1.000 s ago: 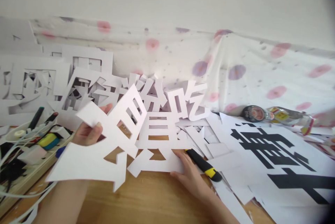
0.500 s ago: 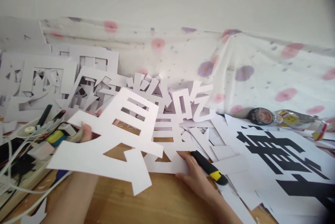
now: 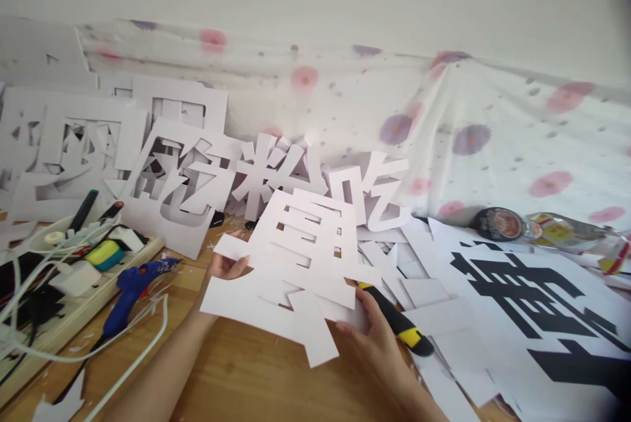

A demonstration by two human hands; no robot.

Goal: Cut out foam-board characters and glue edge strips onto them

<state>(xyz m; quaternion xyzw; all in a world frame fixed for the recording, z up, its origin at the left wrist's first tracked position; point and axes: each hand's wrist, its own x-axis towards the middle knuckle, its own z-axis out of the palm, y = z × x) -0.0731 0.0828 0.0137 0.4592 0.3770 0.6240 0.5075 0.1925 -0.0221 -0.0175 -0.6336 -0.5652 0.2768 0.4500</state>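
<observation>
My left hand (image 3: 227, 265) pinches the left arm of a white cut-out character (image 3: 286, 287), tilted above the table. Behind it, largely covered, a second white cut-out character (image 3: 348, 219) of similar shape shows along the top and right. My right hand (image 3: 371, 325) grips the lower right edge of that second cut-out, thumb in front and fingers partly hidden. The two pieces overlap; I cannot tell whether they touch all over. Just right of my right hand lies a black and yellow utility knife (image 3: 400, 325).
A blue glue gun (image 3: 125, 297) and a white power strip (image 3: 98, 317) with cables lie left. White cut-out characters (image 3: 271, 172) and stencil sheets (image 3: 180, 179) stand behind. Right are paper scraps (image 3: 436, 317), a sheet with black characters (image 3: 522, 284) and a tape roll (image 3: 497, 223).
My left hand has moved right, bringing its cut-out over the second one, which now shows only at the edges. The glue gun is in fuller view. My right hand stays nearly in place.
</observation>
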